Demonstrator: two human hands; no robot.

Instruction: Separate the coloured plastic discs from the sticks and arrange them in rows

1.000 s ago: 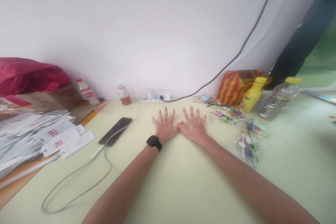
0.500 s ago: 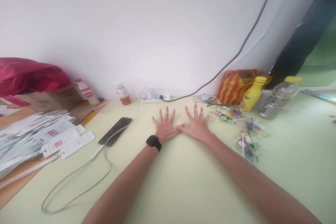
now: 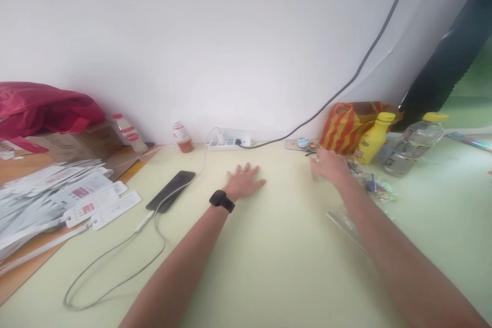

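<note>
My left hand lies flat on the pale green table, its fingers spread, with nothing in it. A ring and a black wristwatch are on that side. My right hand is over at the right, on or just above small clear plastic packets with colourful pieces. Its fingers bend downward and are blurred, so whether they grip a packet is unclear. Dark-framed glasses show only in part beside its fingertips. Another clear packet lies under my right forearm.
Behind my right hand stand a red-and-yellow striped bag, a yellow bottle and a clear bottle. A power strip lies by the wall. Leftward are a phone on a cable, a drink bottle and piled white tags.
My right hand has left its place beside the left one and moved right to the plastic packets. My left hand stays flat on the table, its fingers a little less stretched.
</note>
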